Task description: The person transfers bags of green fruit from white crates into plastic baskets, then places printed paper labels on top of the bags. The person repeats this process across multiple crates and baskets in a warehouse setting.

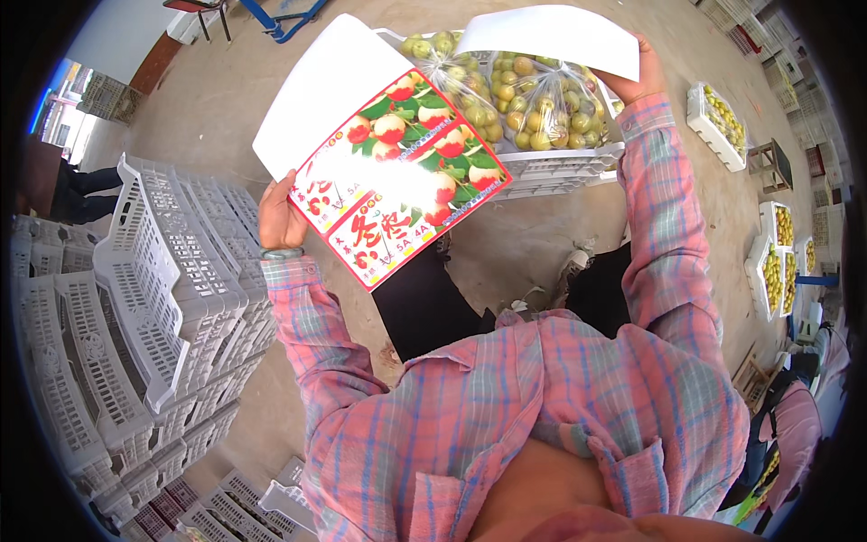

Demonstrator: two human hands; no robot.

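My left hand grips the edge of a glossy printed sheet with pictures of jujubes and large writing. Beside its print, a blank white sheet spreads up and away; whether the two are joined is unclear. Between the fingers of my right hand is the edge of a curled white paper. Beneath the papers, clear plastic bags of green-yellow jujubes sit in a white plastic crate, partly covered by the sheets.
Tall stacks of pale perforated crates stand close on my left. White boxes of fruit and a small stool are on the concrete floor at right. Another person is at the lower right; someone's legs show at far left.
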